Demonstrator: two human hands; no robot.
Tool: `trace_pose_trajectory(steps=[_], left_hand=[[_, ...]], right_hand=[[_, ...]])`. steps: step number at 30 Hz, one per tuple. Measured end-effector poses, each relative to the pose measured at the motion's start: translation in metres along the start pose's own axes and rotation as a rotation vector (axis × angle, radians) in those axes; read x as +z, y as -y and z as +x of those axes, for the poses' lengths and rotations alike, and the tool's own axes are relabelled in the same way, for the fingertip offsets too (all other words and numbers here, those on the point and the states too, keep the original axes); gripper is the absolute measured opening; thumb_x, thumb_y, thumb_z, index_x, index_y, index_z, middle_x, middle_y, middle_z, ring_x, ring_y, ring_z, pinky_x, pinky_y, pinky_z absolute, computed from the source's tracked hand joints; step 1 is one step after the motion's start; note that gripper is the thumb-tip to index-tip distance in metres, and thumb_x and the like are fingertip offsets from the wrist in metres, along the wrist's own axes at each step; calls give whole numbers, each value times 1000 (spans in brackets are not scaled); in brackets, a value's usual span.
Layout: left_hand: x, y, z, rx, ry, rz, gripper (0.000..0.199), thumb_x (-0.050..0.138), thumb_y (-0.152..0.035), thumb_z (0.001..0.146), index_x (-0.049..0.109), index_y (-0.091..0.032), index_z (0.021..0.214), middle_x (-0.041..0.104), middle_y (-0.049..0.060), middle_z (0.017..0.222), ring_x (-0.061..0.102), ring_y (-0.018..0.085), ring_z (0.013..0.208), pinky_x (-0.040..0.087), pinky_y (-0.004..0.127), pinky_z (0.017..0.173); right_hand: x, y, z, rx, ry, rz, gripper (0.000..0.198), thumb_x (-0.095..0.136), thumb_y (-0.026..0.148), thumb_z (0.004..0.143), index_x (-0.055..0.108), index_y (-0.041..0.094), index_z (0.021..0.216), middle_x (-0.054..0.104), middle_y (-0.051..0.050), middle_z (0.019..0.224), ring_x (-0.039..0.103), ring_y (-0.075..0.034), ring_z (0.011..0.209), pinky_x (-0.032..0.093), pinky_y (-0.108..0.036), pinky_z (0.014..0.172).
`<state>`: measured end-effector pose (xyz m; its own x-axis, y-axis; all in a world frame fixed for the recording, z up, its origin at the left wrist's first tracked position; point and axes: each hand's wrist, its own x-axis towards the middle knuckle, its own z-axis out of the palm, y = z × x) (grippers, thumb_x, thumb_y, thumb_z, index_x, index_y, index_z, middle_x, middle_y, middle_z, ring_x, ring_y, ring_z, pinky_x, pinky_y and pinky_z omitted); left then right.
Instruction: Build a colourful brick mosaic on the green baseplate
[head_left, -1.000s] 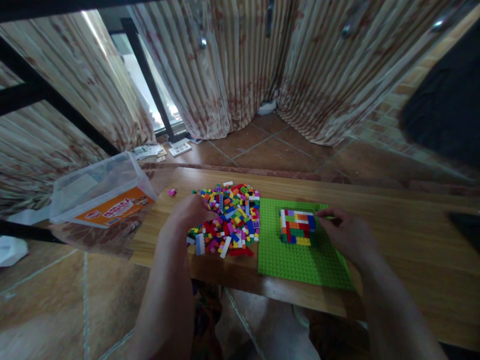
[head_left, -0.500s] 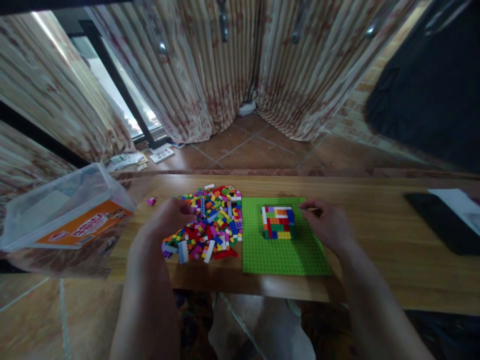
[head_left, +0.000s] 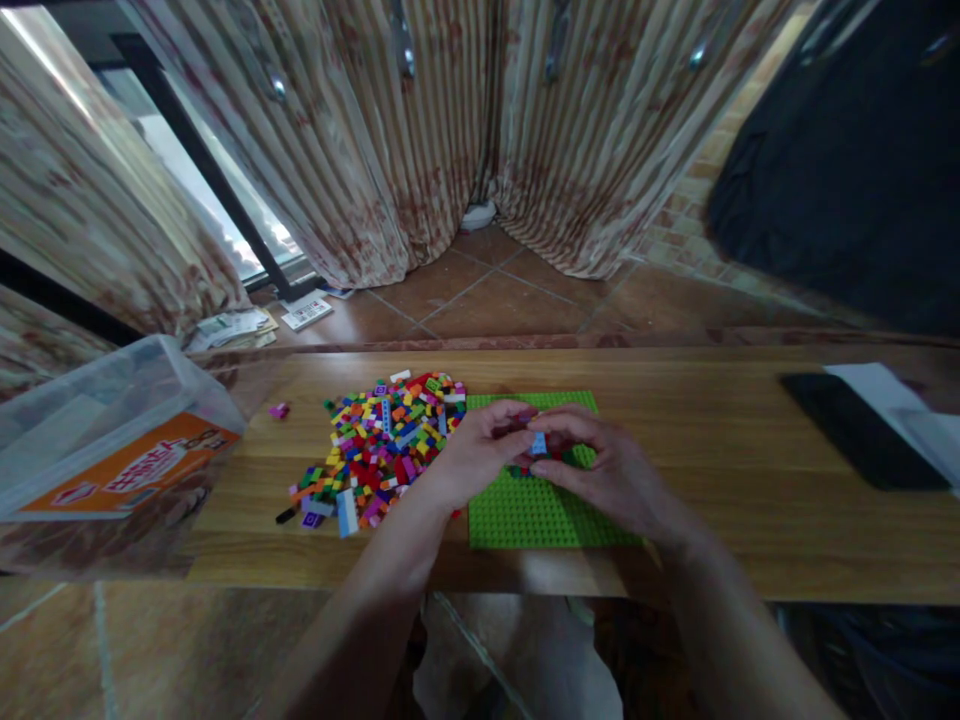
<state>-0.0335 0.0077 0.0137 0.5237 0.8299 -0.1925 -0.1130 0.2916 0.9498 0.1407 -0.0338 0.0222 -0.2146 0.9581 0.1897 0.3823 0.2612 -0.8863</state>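
A green studded baseplate (head_left: pixel 555 520) lies on the wooden table, with a low multicoloured brick build (head_left: pixel 520 470) on it, mostly covered by my hands. My left hand (head_left: pixel 484 445) reaches in from the left, thumb and fingers closed at a light blue brick (head_left: pixel 538 443) above the build. From the right, my right hand (head_left: pixel 607 465) curves its thumb and fingers around the build, its fingertips close to the same brick. Where exactly each fingertip touches is partly hidden. Left of the baseplate spreads a pile of loose bricks (head_left: pixel 390 430) in many colours.
A clear plastic bin (head_left: pixel 120 420) with an orange label stands at the table's left end. One small pink brick (head_left: pixel 279 411) lies apart from the pile. A dark flat object (head_left: pixel 862 430) and white paper (head_left: pixel 885 400) rest at the right. Curtains hang beyond the table.
My left hand has moved right from the brick pile to the build. My right hand has moved left from the baseplate's right edge, and both now meet over the build.
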Motion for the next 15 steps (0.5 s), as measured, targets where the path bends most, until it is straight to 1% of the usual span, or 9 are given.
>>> trace_pose_trajectory(steps=[4, 7, 10, 12, 15], left_hand=[[10, 6, 6, -3, -2, -83, 39, 75, -31, 72, 63, -14, 105, 69, 6, 95, 65, 14, 79, 51, 25, 70], [14, 9, 9, -9, 14, -73, 36, 74, -32, 74, 64, -14, 104, 68, 5, 90, 64, 12, 74, 50, 24, 67], [15, 10, 12, -24, 13, -32, 33, 72, -30, 76, 63, -14, 104, 68, 3, 85, 63, 10, 69, 50, 23, 66], [13, 9, 14, -30, -14, 14, 28, 69, -27, 78, 64, -14, 103, 68, 2, 82, 64, 10, 70, 50, 22, 65], [8, 8, 17, -18, -99, 88, 20, 66, -20, 80, 65, -13, 99, 67, 1, 76, 63, 9, 66, 48, 20, 62]], right_hand=[[-6, -11, 0, 22, -47, -43, 20, 70, 36, 81, 71, 25, 97, 67, -4, 100, 64, -19, 88, 52, -33, 78], [-11, -15, -1, 44, -31, -78, 20, 70, 36, 80, 71, 25, 96, 68, -4, 97, 63, -19, 87, 51, -34, 78], [-18, -16, -4, 74, -40, -90, 19, 68, 37, 81, 71, 23, 94, 67, -4, 91, 63, -17, 81, 51, -33, 76], [-25, -18, -7, 101, -81, -105, 21, 69, 37, 79, 70, 22, 94, 67, -3, 88, 62, -17, 78, 51, -32, 73], [-37, -27, -11, 170, -114, -157, 22, 70, 36, 77, 70, 21, 93, 66, -3, 85, 62, -17, 75, 50, -31, 70]])
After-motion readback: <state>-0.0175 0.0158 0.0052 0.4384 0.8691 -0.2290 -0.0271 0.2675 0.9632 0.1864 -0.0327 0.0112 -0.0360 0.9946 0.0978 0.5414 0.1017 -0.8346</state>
